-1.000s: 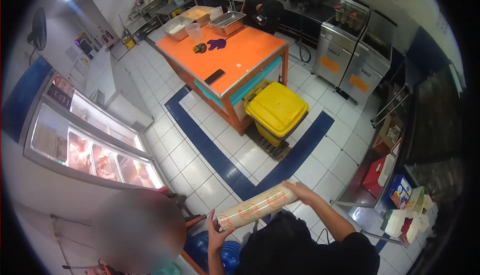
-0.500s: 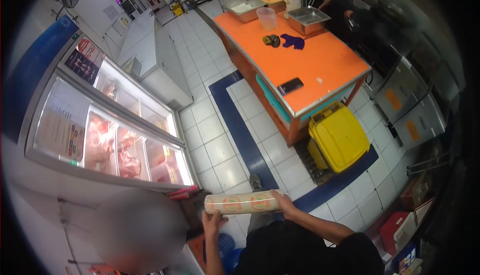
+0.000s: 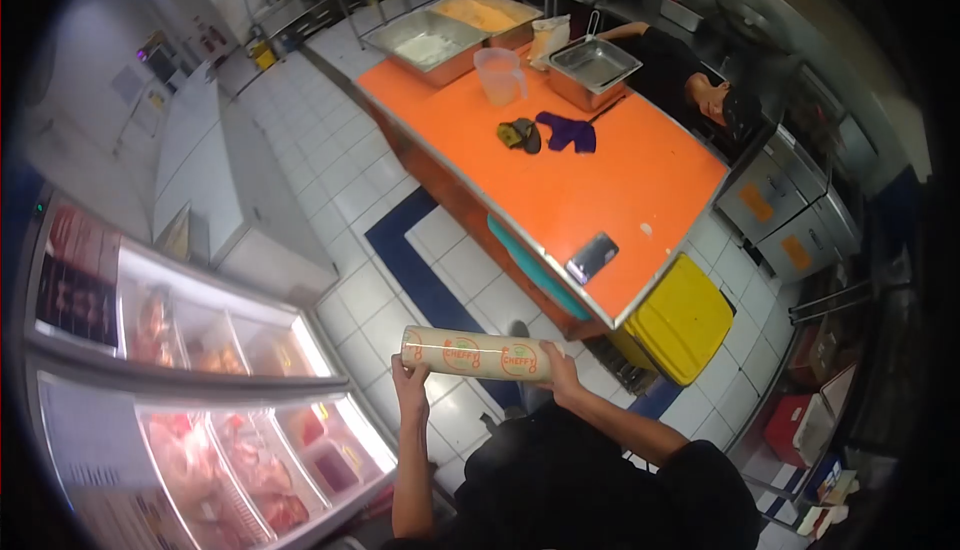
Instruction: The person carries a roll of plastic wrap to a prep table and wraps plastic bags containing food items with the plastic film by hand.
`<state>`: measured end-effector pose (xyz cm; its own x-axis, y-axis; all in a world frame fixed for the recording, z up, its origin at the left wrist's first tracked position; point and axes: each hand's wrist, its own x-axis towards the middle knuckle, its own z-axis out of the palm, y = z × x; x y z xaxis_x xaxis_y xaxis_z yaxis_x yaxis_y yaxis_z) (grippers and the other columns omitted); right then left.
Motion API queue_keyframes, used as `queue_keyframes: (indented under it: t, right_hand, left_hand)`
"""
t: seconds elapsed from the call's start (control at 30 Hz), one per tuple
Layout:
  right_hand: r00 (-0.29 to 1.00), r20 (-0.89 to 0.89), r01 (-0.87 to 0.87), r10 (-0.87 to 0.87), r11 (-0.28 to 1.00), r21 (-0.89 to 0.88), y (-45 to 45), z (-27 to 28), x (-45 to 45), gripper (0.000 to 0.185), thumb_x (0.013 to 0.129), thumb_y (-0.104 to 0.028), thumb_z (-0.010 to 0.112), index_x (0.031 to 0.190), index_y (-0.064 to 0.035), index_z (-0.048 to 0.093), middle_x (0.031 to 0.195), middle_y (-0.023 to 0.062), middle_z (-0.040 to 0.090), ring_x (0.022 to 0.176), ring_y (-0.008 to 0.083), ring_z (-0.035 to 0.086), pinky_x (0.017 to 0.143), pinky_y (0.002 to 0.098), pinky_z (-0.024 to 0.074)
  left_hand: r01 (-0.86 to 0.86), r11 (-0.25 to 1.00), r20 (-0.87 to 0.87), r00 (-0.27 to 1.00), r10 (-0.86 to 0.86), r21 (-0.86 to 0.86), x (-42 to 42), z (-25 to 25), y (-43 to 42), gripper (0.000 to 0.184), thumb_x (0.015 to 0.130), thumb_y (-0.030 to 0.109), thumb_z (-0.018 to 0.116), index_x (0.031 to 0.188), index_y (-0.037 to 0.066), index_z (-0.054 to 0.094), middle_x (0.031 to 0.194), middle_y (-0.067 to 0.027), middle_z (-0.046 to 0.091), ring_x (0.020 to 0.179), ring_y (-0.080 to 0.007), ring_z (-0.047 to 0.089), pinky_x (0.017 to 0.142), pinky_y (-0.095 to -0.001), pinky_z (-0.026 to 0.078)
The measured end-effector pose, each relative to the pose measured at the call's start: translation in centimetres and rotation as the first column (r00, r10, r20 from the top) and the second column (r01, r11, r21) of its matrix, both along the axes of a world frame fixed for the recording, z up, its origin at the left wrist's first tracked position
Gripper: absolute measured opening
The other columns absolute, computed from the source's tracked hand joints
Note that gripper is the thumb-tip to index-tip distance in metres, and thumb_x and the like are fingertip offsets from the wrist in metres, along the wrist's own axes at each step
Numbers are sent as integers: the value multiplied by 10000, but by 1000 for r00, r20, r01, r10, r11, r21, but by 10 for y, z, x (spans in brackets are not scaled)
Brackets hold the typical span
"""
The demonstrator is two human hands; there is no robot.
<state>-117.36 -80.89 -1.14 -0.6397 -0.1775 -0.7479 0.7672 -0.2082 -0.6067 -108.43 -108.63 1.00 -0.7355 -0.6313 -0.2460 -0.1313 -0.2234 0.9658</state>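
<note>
A beige roll (image 3: 475,355) printed with orange and green CHEFFY logos lies level across both hands in front of my body, a shiny streak along it. My left hand (image 3: 410,370) grips its left end from below, and my right hand (image 3: 563,370) is closed around its right end. Whether it is paper or film I cannot tell. Beyond it stands the orange-topped table (image 3: 640,190), with a phone (image 3: 593,257) near its front corner and purple gloves (image 3: 568,133) farther back.
At left is a lit display fridge (image 3: 330,390) holding meat. A yellow bin (image 3: 685,320) stands by the table's right corner. Metal trays (image 3: 435,70) and a plastic jug (image 3: 498,78) sit on the table's far end. A person (image 3: 680,80) in black leans beyond the table.
I am closer to the table, and the roll appears higher in view, still in both hands. The blurred head at lower left has gone out of view. The person beyond the table shows more clearly.
</note>
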Motion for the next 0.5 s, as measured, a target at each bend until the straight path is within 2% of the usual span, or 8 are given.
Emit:
queue_keyframes:
  t: [0.07,0.17,0.2,0.27,0.3,0.37,0.47,0.5]
  right_hand:
    - [998,38,56,-55,998,-20,-16,-15,-42,536,948,-497,619,1298,-91,591,1216,128,662,1065,284,688,873,494,574]
    - [987,102,129,-123,990,-54,-44,-16,-119,566,932,-552,596,1319,-139,579,1259,93,653,1142,295,654,933,533,538]
    - [981,131,149,-142,988,-45,-48,-15,-143,574,927,-575,585,1325,-162,579,1272,73,651,1176,294,636,953,545,522]
    - [971,173,191,-165,971,-145,-54,-67,-194,566,930,-575,576,1332,-177,580,1284,60,652,1188,285,626,961,541,521]
    - [960,209,218,-185,965,-148,-61,-54,-221,498,935,-511,598,1286,-158,595,1217,76,657,1113,289,654,911,535,552]
    - [955,229,229,-188,958,-172,-74,-67,-260,503,936,-520,593,1294,-168,591,1231,71,651,1124,288,648,919,535,547]
    - [964,194,216,-184,963,-160,-93,-59,-318,508,938,-541,579,1300,-185,592,1253,75,648,1135,292,641,940,538,528]
    - [962,183,229,-201,962,-147,-104,-47,-336,513,941,-546,573,1297,-177,596,1258,85,648,1135,293,641,946,538,521]
  left_hand:
    - [125,992,-25,992,-124,7,-69,-20,-31,283,870,11,594,1137,44,505,1068,-82,603,949,-161,609,807,-283,508]
    - [190,982,13,982,-190,4,-183,-41,-58,285,849,3,620,1107,39,503,989,-45,567,869,-126,549,766,-283,468]
    - [238,971,47,970,-237,-24,-216,-31,-61,280,853,23,620,1109,34,507,995,-50,559,892,-131,545,796,-294,464]
    - [295,949,49,955,-291,-114,-275,-37,-72,305,851,25,616,1137,16,511,1051,-79,541,981,-160,537,881,-322,448]
    - [309,942,39,951,-307,-133,-310,-37,-76,322,847,22,617,1151,10,512,1059,-83,541,990,-169,539,891,-326,447]
    - [327,934,43,945,-325,-143,-354,-36,-95,338,843,19,619,1164,5,513,1066,-86,541,999,-178,542,900,-331,447]
    - [362,929,40,932,-360,-78,-433,-37,-122,366,837,19,623,1184,-7,511,1088,-99,550,1019,-192,547,923,-336,443]
    - [412,909,95,909,-405,-68,-454,-40,-133,353,848,3,611,1181,7,493,1058,-90,564,949,-167,551,843,-320,459]
